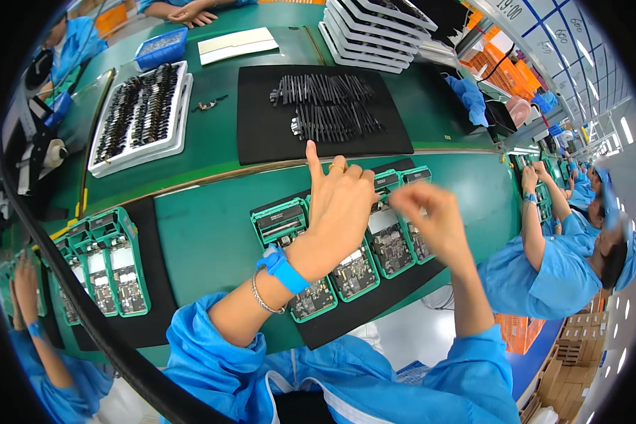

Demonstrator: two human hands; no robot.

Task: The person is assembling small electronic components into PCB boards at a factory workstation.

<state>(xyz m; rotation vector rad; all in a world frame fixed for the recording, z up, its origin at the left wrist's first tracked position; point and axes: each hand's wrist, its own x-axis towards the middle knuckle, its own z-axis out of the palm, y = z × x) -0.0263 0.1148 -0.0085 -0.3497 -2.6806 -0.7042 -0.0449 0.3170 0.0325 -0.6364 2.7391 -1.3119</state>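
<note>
- Green surface (pixel 198 240), wide, crossing the view
- Pale grey floor (pixel 418 321) below it
- Blue-gridded panel (pixel 579 46), upper right
- Bright strip light (pixel 626 131), far right
- Cardboard boxes (pixel 569 360), lower right

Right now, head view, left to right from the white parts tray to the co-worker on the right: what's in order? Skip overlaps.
White tray → small loose dark part → left hand → right hand → co-worker in blue.

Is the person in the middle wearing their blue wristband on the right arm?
No, the blue wristband is around the wrist of the left hand, while the right hand has a bare wrist.
</note>
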